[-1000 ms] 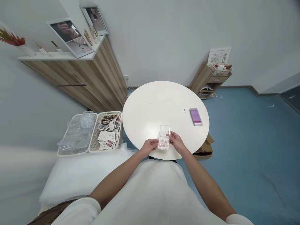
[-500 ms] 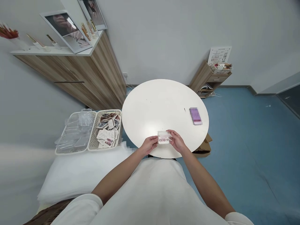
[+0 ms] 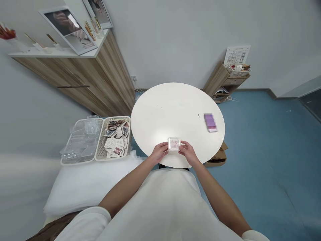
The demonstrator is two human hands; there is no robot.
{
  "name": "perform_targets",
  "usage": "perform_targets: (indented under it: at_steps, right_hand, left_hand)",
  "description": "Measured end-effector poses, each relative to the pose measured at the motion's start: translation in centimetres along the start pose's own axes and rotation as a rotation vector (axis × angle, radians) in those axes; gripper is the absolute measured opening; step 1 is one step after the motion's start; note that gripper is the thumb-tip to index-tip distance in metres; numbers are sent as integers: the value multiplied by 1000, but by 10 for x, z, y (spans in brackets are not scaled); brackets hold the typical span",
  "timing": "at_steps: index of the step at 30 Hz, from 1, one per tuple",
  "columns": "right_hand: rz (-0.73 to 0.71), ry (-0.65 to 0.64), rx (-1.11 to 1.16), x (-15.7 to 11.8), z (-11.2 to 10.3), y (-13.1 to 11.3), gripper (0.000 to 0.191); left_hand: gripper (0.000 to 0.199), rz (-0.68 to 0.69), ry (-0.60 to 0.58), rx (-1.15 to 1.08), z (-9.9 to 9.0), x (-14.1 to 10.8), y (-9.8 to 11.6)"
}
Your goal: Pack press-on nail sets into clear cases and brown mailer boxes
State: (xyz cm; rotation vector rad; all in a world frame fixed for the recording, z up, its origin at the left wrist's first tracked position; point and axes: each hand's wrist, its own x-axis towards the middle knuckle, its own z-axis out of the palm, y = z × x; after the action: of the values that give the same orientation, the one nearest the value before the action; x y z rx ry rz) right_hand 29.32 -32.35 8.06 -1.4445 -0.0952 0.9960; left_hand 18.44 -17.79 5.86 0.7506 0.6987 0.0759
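Observation:
Between my two hands is a small clear plastic box (image 3: pixel 174 144) with a pale card bearing pinkish marks inside. It is held over the near edge of the round white table (image 3: pixel 173 100). My left hand (image 3: pixel 158 152) pinches the box's left side, fingers bent. My right hand (image 3: pixel 188 152) grips the right side, with fingertips at its lower right corner. The lid looks closed. What the marks on the card are is too small to make out.
Left of the table stand a basket of printed cards (image 3: pixel 114 147) and a basket of clear plastic boxes (image 3: pixel 81 142), beside white sheeting (image 3: pixel 95 187). A blurred purple item (image 3: pixel 210 122) lies on the table's right. A cardboard box (image 3: pixel 218 157) sits below.
The clear box now faces up flat with its lid down; before, its upper part looked raised. My right fingers have moved from its top right to its lower right corner.

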Motion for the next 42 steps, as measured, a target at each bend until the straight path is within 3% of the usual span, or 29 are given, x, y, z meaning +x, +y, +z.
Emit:
perform_targets:
  at_steps: [4, 10, 13, 17, 24, 31, 36, 42]
  right_hand:
    - [-5, 62, 16, 0, 2, 2, 37]
    - [-22, 139, 45, -4, 1, 0, 41]
    - [-27, 159, 36, -5, 0, -2, 42]
    - [-28, 139, 49, -3, -3, -2, 40]
    - [-40, 105, -8, 14, -13, -3, 43]
    - [-85, 58, -41, 24, -30, -16, 37]
    - [-75, 13, -43, 26, -44, -20, 36]
    - [-95, -6, -118, 36, -44, -16, 37]
  left_hand:
    - [31, 12, -6, 85, 2, -2, 0]
    - [34, 127, -62, 587, 5, -6, 1]
    - [35, 196, -116, 710, 7, -6, 2]
    - [34, 246, -94, 701, 12, -4, 0]
    - [33, 250, 90, 675, 26, 1, -10]
    - [32, 235, 196, 566, 39, 4, -9]
    - [41, 361, 259, 588, 58, 1, -12]
    - [43, 379, 320, 585, 77, 0, -22]
